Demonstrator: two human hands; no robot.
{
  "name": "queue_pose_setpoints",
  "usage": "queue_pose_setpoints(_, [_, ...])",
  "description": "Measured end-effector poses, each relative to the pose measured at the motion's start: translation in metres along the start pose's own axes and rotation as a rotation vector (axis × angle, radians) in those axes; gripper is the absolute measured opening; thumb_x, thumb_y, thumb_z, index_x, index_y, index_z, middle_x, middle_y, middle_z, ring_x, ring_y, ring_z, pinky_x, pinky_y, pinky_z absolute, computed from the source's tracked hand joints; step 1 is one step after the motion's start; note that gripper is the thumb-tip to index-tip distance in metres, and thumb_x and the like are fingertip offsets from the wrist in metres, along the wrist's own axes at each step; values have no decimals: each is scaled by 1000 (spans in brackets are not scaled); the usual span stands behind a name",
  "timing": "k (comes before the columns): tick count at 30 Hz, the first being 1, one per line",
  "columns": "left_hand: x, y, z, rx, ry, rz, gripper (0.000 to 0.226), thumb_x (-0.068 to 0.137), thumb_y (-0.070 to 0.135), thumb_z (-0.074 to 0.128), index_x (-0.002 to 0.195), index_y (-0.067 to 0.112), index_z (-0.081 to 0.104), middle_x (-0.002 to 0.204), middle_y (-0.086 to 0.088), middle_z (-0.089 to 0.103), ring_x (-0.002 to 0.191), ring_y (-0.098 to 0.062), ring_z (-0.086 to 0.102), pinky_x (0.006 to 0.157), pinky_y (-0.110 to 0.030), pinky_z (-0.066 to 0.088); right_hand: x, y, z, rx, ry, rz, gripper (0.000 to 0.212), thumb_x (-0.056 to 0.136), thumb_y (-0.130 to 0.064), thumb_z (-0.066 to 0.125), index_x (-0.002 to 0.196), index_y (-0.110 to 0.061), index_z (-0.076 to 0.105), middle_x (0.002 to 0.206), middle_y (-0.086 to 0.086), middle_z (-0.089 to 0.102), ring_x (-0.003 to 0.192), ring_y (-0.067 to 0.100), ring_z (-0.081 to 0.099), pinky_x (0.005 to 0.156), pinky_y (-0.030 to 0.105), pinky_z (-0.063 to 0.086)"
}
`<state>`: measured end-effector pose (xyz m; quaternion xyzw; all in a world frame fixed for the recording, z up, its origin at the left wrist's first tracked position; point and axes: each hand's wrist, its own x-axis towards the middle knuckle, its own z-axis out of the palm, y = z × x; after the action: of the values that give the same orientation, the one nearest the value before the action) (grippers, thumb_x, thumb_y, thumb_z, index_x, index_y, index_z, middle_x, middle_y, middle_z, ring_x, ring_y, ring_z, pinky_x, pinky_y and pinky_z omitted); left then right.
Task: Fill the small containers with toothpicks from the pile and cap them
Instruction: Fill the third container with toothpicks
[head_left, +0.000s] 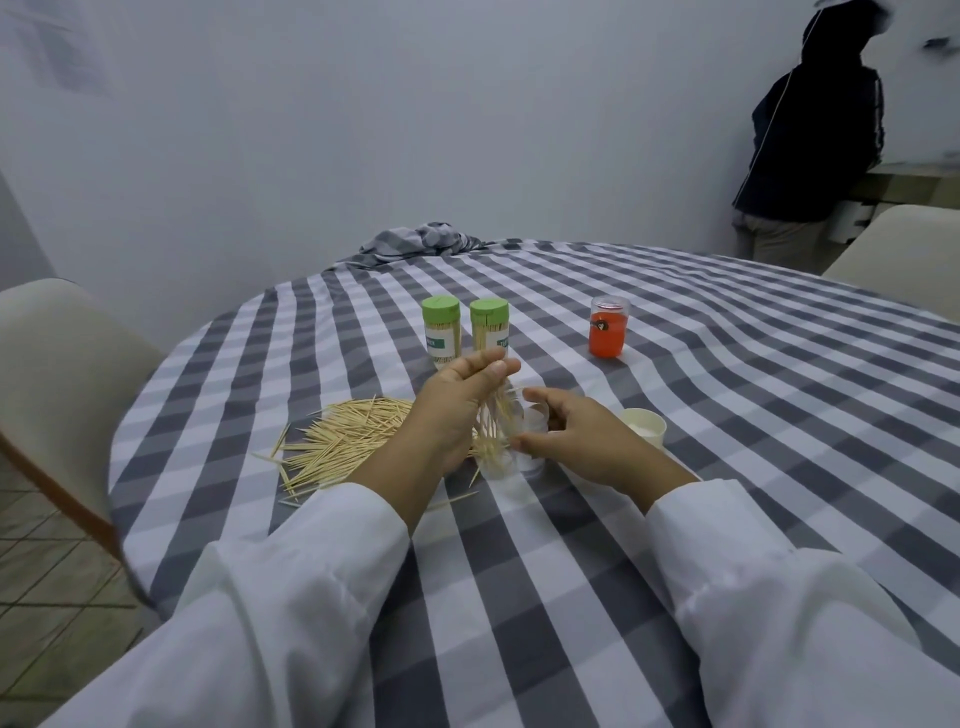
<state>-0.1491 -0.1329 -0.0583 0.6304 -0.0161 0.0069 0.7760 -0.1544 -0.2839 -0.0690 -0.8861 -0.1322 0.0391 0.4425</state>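
A loose pile of toothpicks (340, 435) lies on the checked tablecloth at the left. My left hand (457, 400) pinches a bundle of toothpicks (493, 423) by its upper end, its lower tips inside a clear container (511, 447). My right hand (576, 434) curls round that container from the right and steadies it. Behind stand two filled containers, one (441, 330) and another (489, 327), both with green caps. A white cap (643, 425) lies open side up just right of my right hand.
An orange container with a clear lid (609, 326) stands at the back right. Bunched cloth (421, 243) lies at the table's far edge. A chair (57, 374) stands left, another chair (904, 249) right. A person in a dark jacket (815, 130) stands by the wall.
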Motion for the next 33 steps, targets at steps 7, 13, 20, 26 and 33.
queue_pose_setpoints(7, [-2, 6, -9, 126, 8, 4, 17, 99, 23, 47, 104, 21, 62, 105, 4, 71, 115, -17, 55, 110, -37, 25, 1, 0, 0, -25, -2, 4, 69, 84, -34, 68, 144, -27, 34, 145, -2, 42, 125, 16, 45, 87, 21, 41])
queue_pose_setpoints(13, [-5, 16, -36, 662, -7, 6, 29, 96, 12, 45, 118, 23, 61, 123, 4, 62, 116, -13, 51, 91, -25, 37, -2, -2, -5, -33, -16, 23, 67, 84, -32, 68, 142, -27, 36, 141, 1, 46, 119, 15, 48, 86, 21, 42])
queue_pose_setpoints(20, [-9, 0, -30, 1498, -314, -109, 93, 75, 68, 60, 150, 25, 25, 153, -3, 33, 141, -28, 25, 115, -42, 22, -2, 1, -13, -1, -1, 46, 66, 83, -27, 69, 142, -24, 39, 139, 3, 48, 106, 10, 49, 86, 22, 44])
queue_pose_setpoints(26, [-2, 1, -28, 1530, -290, -45, 63, 89, 20, 58, 147, 20, 33, 141, -3, 48, 123, -22, 48, 101, -30, 42, 0, 2, -12, 6, -13, 59, 66, 83, -29, 69, 141, -25, 39, 140, 3, 47, 116, 16, 52, 92, 28, 46])
queue_pose_setpoints(33, [5, 0, -30, 1796, -322, 64, 49, 94, 5, 48, 139, 21, 46, 135, -7, 53, 120, -25, 52, 100, -32, 44, -1, 1, -12, -6, -7, 64, 66, 83, -29, 69, 142, -25, 38, 141, 3, 47, 121, 20, 51, 95, 32, 46])
